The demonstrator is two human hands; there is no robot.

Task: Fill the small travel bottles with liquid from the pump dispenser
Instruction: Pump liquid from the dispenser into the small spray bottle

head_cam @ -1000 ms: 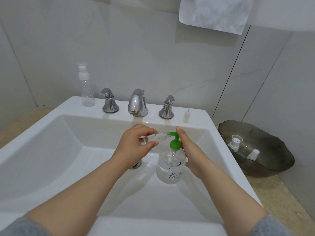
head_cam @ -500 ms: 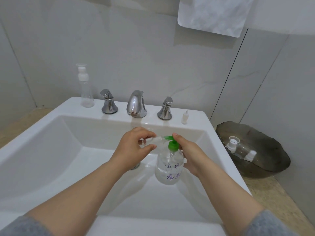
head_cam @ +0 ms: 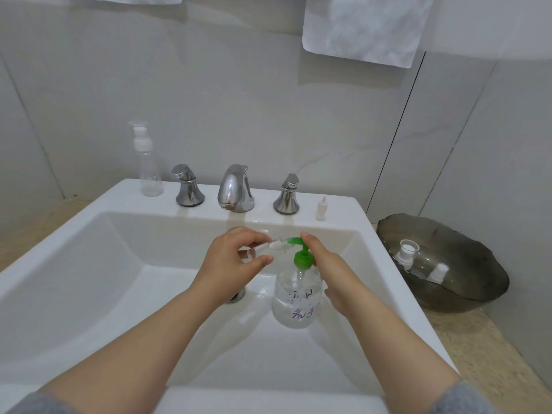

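Note:
A clear pump dispenser (head_cam: 295, 303) with a green pump head (head_cam: 301, 255) and purple writing stands inside the white sink (head_cam: 89, 279). My right hand (head_cam: 331, 273) wraps round the dispenser's right side, with the forefinger on top of the pump head. My left hand (head_cam: 236, 261) pinches a small clear travel bottle (head_cam: 270, 245), held on its side with its mouth at the green spout. A taller clear spray bottle (head_cam: 146, 162) stands on the sink ledge at the back left. A tiny white dropper bottle (head_cam: 321, 208) stands on the ledge at the right.
A chrome tap (head_cam: 236, 188) with two handles (head_cam: 187, 189) (head_cam: 287, 194) sits on the back ledge. A dark glass bowl (head_cam: 466, 282) on the counter at right holds more clear bottles with white caps (head_cam: 418, 261). White towels (head_cam: 361, 28) hang on the tiled wall above.
The pump head is a little higher above the bottle neck than half a second ago. Both hands keep their grips, and the view has shifted slightly.

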